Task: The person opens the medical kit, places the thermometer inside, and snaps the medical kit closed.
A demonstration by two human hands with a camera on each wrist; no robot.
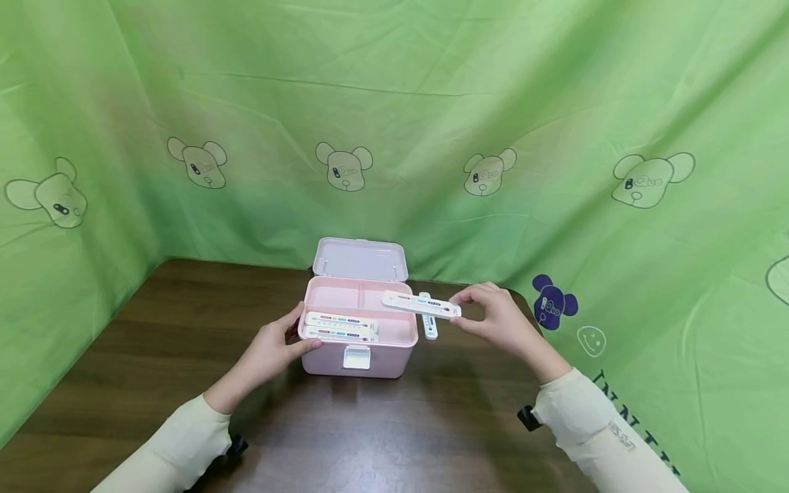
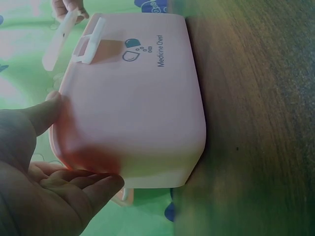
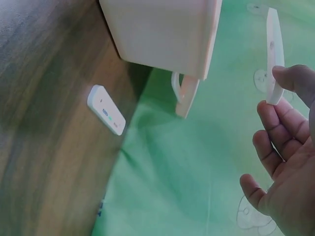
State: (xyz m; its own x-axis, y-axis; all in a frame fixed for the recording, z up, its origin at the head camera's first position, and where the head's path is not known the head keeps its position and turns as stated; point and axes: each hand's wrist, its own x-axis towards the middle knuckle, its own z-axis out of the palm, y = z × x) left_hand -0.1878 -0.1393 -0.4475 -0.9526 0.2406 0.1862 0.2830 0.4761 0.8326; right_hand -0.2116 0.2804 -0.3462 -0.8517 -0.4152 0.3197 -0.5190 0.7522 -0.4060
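A pink box (image 1: 385, 361) labelled Medicine Chest stands with its lid (image 1: 360, 260) raised. Its front compartment holds two white thermometer-like cases (image 1: 341, 335) on the left side. The left hand (image 1: 271, 350) grips the box's left end, thumb at the front rim; in the left wrist view its fingers (image 2: 101, 189) lie against the end wall. Pinched by one end between thumb and fingers of the right hand (image 1: 496, 318), another white case (image 1: 419, 304) hangs over the box's right rim; the right wrist view shows this case (image 3: 274, 49) too. A further white case (image 3: 107, 110) lies on the table right of the box.
The box has a divided back section (image 1: 333, 296) behind the front compartment. Beneath it is a dark wooden table (image 1: 370, 438). A green curtain (image 1: 394, 89) with mouse drawings hangs behind and at both sides.
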